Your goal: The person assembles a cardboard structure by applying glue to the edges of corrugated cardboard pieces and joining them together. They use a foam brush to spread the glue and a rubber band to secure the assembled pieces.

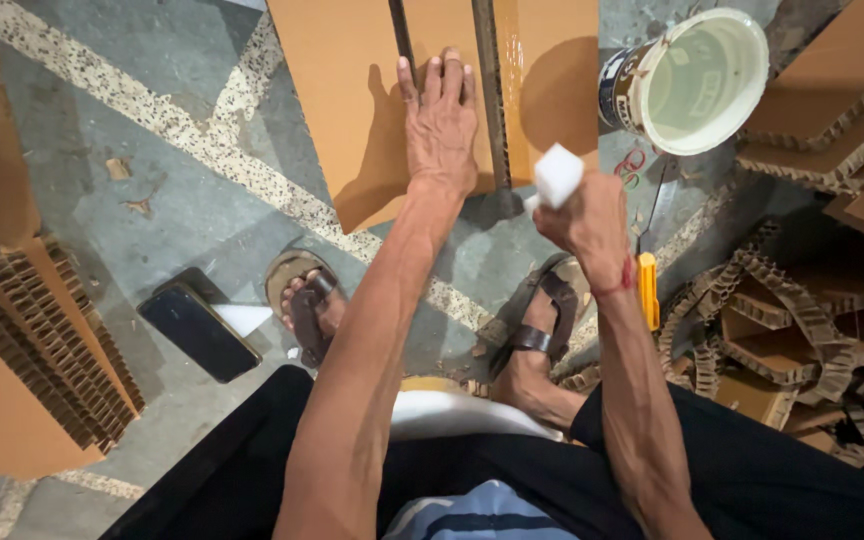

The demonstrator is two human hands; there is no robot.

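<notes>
Concrete floor (182, 190) underlies cardboard sheet (352, 90); left fingers (442, 75) pressed flat, right fingers (577, 205) gripping white block (558, 173).

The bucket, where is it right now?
In the head view, the white bucket sits top right on the floor, beside the cardboard sheet and just beyond the right hand holding a white block.

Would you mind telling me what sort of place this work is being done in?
Probably a small cardboard or packaging workshop: honeycomb board stacks and offcuts crowd a bare concrete floor, and a white bucket stands by the cardboard sheet.
</notes>
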